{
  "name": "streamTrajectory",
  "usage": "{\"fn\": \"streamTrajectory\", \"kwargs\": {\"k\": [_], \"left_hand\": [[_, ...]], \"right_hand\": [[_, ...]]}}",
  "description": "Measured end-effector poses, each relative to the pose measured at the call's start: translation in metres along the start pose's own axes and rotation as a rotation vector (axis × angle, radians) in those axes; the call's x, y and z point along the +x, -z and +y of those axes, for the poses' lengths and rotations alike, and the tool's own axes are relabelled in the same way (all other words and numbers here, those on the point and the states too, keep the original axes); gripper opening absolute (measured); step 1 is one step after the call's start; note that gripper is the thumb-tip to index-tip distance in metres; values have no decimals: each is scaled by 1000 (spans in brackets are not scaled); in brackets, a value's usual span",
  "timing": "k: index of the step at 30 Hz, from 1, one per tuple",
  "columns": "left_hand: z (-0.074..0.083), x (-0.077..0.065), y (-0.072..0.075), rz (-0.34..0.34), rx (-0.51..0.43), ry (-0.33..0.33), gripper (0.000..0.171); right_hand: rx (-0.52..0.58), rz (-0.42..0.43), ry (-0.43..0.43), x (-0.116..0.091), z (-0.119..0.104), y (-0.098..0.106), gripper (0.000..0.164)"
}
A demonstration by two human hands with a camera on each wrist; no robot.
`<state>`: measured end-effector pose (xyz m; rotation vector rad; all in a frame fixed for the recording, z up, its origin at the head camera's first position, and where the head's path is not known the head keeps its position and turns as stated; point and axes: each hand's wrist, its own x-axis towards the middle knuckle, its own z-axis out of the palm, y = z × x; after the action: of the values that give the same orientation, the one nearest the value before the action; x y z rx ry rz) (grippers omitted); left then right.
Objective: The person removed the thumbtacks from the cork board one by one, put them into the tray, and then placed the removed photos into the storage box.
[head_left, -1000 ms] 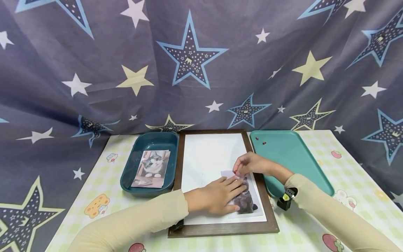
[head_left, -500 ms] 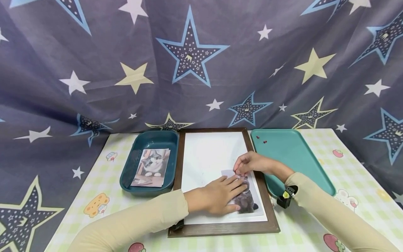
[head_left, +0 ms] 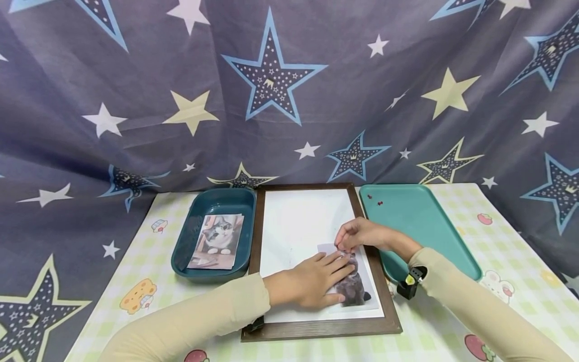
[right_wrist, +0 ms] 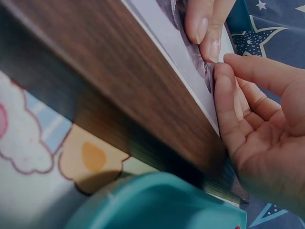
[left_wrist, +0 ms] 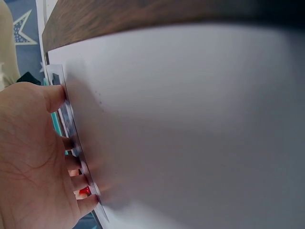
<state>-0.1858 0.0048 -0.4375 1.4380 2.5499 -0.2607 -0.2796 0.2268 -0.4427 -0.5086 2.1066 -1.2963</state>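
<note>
A photo of a grey cat (head_left: 355, 290) lies on the lower right of a white board (head_left: 300, 216) with a brown wooden frame (head_left: 321, 330). My left hand (head_left: 312, 281) rests across it, fingers spread and straight, covering its left part. At the photo's top edge, my right hand (head_left: 362, 235) pinches a red push pin between thumb and fingers. In the left wrist view the red push pin (left_wrist: 85, 191) shows behind the left fingertips. The right wrist view has the right thumb and index fingertips (right_wrist: 226, 71) right beside the left fingertips; the pin is hidden there.
Right of the board is a teal tray (head_left: 418, 221) with two red push pins (head_left: 380, 203) near its far left corner. A dark teal bin (head_left: 181, 251) on the left holds a stack of cat photos (head_left: 219, 241). A star-printed curtain (head_left: 289, 90) hangs behind the table.
The red pin head, visible between the right fingertips a second ago, is now mostly covered by them in the head view. Both hands hold their places; the view shifts slightly.
</note>
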Motion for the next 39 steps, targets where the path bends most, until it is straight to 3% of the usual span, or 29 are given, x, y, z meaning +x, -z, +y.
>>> {"fn": "streamTrajectory", "kwargs": {"k": [39], "left_hand": [[-2, 1, -4, 19, 0, -5, 72]], "right_hand": [[-23, -2, -30, 1, -4, -2, 16]]}}
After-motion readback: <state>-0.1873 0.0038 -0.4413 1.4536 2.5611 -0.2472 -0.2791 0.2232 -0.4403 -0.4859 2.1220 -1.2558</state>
